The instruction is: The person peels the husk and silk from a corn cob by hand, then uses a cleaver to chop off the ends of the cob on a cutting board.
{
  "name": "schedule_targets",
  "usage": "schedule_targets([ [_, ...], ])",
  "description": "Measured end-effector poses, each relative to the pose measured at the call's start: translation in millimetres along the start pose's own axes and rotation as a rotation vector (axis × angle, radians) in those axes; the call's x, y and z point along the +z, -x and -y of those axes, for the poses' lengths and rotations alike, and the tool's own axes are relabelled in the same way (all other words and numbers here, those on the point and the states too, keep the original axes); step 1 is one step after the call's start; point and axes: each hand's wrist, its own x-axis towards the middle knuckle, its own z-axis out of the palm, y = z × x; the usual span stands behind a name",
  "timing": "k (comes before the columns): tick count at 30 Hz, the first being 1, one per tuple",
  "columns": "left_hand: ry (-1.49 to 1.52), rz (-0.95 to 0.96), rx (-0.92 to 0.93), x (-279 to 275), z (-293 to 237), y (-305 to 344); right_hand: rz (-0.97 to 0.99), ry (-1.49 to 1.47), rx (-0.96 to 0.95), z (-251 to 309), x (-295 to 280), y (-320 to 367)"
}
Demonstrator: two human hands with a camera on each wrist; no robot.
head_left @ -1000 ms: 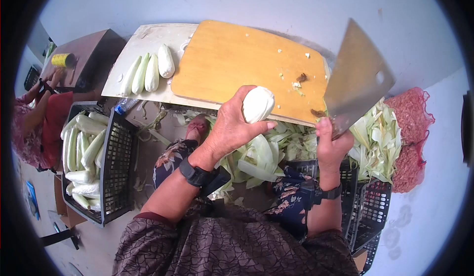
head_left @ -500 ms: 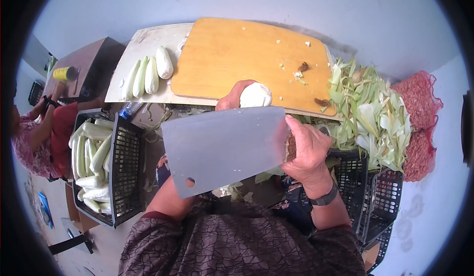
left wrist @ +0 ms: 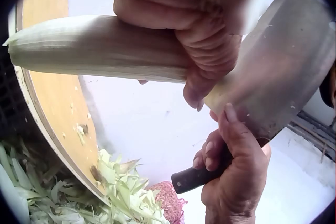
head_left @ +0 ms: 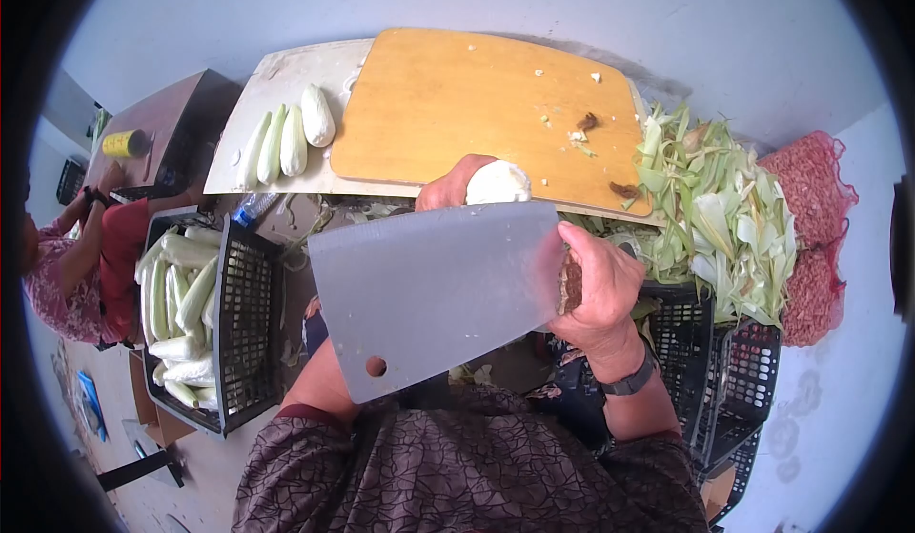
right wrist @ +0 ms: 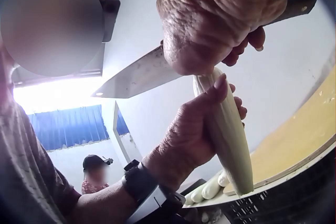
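My left hand (head_left: pixel 446 190) (left wrist: pixel 194 29) (right wrist: pixel 194 129) grips a pale green ear of corn in its husk (head_left: pixel 499 182) (left wrist: pixel 100 48) (right wrist: pixel 231 134) near one end. My right hand (head_left: pixel 602 290) (left wrist: pixel 239 169) (right wrist: pixel 220 19) holds a broad cleaver (head_left: pixel 438 290) (left wrist: pixel 289 61) (right wrist: pixel 139 74) by its dark handle (left wrist: pixel 189 180). In the head view the blade lies flat to the camera and hides most of the left hand and forearm. In the left wrist view the blade's heel is at the gripped end of the ear.
Orange board (head_left: pixel 448 104) on a white table (head_left: pixel 286 76), with several husked ears (head_left: pixel 294 142) at its left. A black crate of ears (head_left: pixel 250 314) stands left; husks (head_left: pixel 720 214), red net sacks (head_left: pixel 810 238) and black crates (head_left: pixel 743 371) lie right. Another person (head_left: pixel 86 266) sits far left.
The cleaver has swung left from the right side to the ear, its blade now across the left forearm. Over the last half second both hands have barely moved.
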Motion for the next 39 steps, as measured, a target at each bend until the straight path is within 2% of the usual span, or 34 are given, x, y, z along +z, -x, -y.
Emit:
schedule_targets([
  [5,-0.02,0.097,-0.116,-10.2,-13.0,1.2,-0.024,-0.029,0.014,1.9,-1.1,-2.3],
  [7,-0.025,0.14,-0.089,-13.0,-18.0,0.7,-0.025,-0.017,0.016,1.5,-1.2,-2.7],
  [11,-0.11,0.101,-0.008,-9.0,-17.4,0.7,-0.026,-0.045,0.004,0.9,-1.6,-1.5],
  [13,-0.105,-0.008,0.064,-3.2,-10.5,3.0,-0.016,-0.05,0.004,0.9,-2.2,-1.2],
  [18,-0.11,0.017,0.133,-6.8,-9.7,3.3,-0.004,-0.171,0.019,0.8,-5.2,-2.9],
  [28,-0.111,0.079,0.311,-20.3,-9.9,1.4,-0.036,-0.059,-0.107,-9.2,0.4,-0.2],
  [31,-0.106,0.146,0.275,-22.1,-8.6,2.8,-0.002,-0.084,-0.103,-8.6,-0.8,-0.8],
  [34,-0.097,0.069,0.33,-20.2,-8.7,4.6,0.028,-0.071,-0.075,-6.3,-1.9,0.3],
  [39,-0.028,0.104,0.296,-23.6,-6.1,5.0,0.046,-0.056,-0.089,-9.2,-1.8,-0.4],
])
